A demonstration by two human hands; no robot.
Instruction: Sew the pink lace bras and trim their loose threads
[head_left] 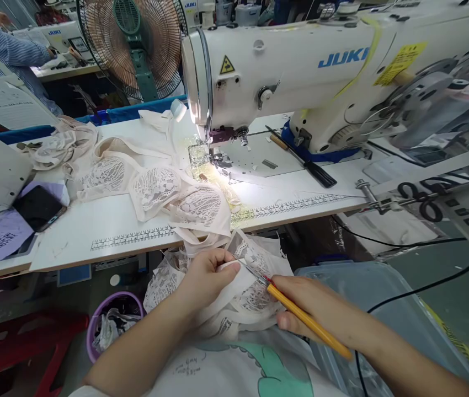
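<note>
My left hand point(205, 273) is closed, pinching a strip of the cream lace garment point(251, 298) that lies bunched in my lap below the table edge. My right hand point(309, 309) is closed round a yellow-handled tool point(309, 322) with a red collar and a thin metal tip; the tip touches the lace right beside my left fingers. More cream lace cups point(152, 187) trail up from my lap onto the white table point(106, 220), in front of the needle of the white JUKI sewing machine point(300, 60).
A phone point(38, 207) and purple slips lie at the table's left. A dark-handled tool point(300, 157) rests by the machine base. Below sit a purple scrap bin point(112, 325), a red stool point(15, 347) and a clear plastic box point(383, 298). A fan point(135, 44) stands behind; another person's striped sleeve shows far left.
</note>
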